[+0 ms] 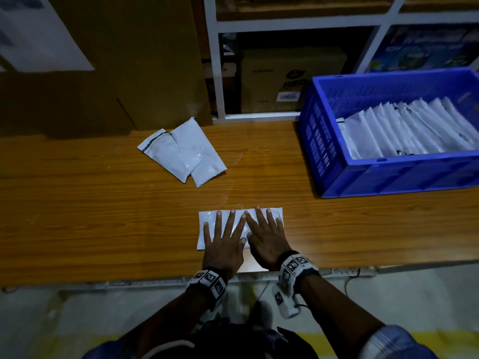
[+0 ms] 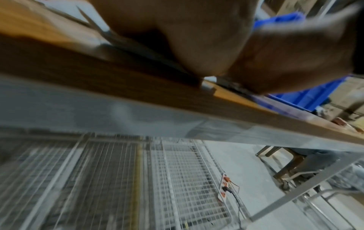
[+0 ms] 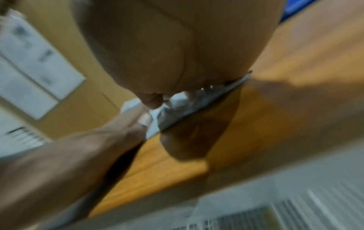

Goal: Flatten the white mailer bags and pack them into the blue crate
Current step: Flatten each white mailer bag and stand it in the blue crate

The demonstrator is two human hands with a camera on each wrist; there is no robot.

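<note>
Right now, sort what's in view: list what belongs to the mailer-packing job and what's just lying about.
Job:
- mailer bag pressed flat under left hand and right hand
- loose mailer bags waiting on the table
- blue crate, packed bags inside

Lying about:
- cardboard box on the shelf
- large carton

Mailer bags white; crate blue, slotted walls; tabletop orange-brown woodgrain; wristbands white with black square markers; shelf frame white.

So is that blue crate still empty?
No, the blue crate already holds a row of white mailer bags leaning against one another.
</note>
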